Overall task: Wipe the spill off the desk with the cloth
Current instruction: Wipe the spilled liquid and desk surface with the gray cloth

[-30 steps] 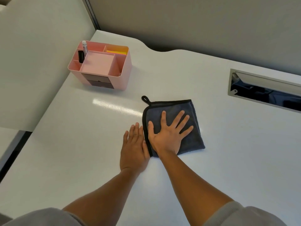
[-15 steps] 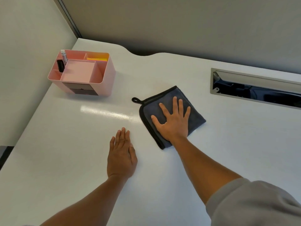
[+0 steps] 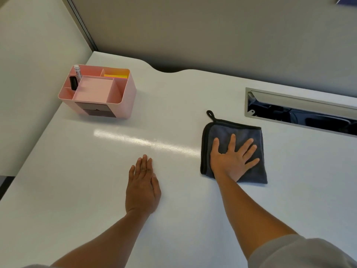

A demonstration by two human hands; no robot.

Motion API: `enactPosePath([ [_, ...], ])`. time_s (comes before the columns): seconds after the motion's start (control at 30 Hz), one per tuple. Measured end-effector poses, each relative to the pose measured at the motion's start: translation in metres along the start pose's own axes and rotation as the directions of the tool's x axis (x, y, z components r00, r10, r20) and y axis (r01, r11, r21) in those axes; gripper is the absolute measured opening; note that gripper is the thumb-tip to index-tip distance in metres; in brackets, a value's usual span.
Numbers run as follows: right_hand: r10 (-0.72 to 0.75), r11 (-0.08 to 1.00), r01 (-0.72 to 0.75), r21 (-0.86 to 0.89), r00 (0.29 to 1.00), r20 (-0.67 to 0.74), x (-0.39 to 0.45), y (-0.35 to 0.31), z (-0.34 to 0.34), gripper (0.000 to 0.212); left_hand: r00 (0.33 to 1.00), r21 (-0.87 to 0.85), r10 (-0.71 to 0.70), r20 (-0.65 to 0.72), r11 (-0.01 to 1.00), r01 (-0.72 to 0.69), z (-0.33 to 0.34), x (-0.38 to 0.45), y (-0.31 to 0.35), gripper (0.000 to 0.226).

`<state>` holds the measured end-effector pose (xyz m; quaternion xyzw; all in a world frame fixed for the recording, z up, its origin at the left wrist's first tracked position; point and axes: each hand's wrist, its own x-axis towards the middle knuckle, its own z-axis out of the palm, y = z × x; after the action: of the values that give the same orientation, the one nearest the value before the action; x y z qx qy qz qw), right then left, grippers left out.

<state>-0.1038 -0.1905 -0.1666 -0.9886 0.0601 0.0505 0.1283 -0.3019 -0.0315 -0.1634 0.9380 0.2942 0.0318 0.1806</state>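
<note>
A dark grey cloth (image 3: 249, 130) with a black hem and a hanging loop lies flat on the white desk (image 3: 77, 180), right of centre. My right hand (image 3: 231, 161) presses palm-down on its near half with the fingers spread. My left hand (image 3: 143, 186) rests flat on the bare desk to the left, fingers together, a good hand's width from the cloth and holding nothing. I cannot make out any liquid; only a bright streak of glare (image 3: 146, 142) runs across the desk between the organiser and the cloth.
A pink desk organiser (image 3: 123, 105) with a marker and yellow notes stands at the back left. An open cable slot (image 3: 301, 117) with a metal rim is set into the desk just behind the cloth. Partition walls close off the back and left.
My right hand has slid the cloth to the right and away from my left hand, turning it square. My left hand has stayed flat on the desk.
</note>
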Motion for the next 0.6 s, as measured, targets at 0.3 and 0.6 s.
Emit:
enactPosePath([
  [0.3,0.037,0.997,-0.035,-0.071,0.999,0.015,-0.004,0.0,0.005,0.08,0.995,-0.061,-0.081,-0.053,0.995,0.078,0.003,0.043,0.039,0.058],
  [0.6,-0.025,0.994,0.026,-0.104,1.0,0.01,0.018,-0.01,0.009,0.081,0.994,-0.009,0.109,0.008,0.994,-0.109,0.023,0.126,0.072,0.055],
])
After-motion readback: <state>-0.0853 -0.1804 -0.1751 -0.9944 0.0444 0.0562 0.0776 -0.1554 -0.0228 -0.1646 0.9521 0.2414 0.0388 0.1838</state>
